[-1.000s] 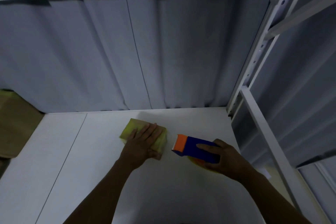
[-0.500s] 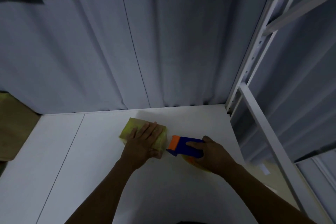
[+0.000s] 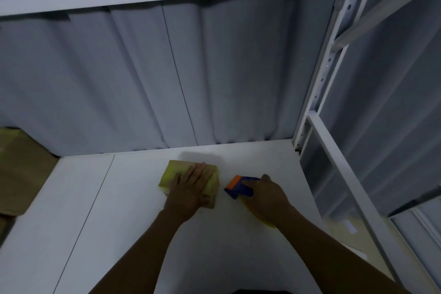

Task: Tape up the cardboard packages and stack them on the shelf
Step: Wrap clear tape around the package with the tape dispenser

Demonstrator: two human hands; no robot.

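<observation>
Since a second ago, the right hand point(image 3: 267, 198) has slid the blue-and-orange tape dispenser point(image 3: 238, 186) leftward, closer to the one small cardboard package point(image 3: 188, 181) on the white shelf point(image 3: 119, 222). Its fingers are wrapped around the dispenser. The left hand point(image 3: 191, 188) lies flat on the yellowish-brown package with fingers pressed together, and one larger cardboard box point(image 3: 19, 169) sits at the far left.

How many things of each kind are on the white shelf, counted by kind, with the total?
Small cardboard package, under the left hand: 1
Large cardboard box, at the left edge: 1
Tape dispenser, blue and orange, in the right hand: 1
Total: 3
</observation>
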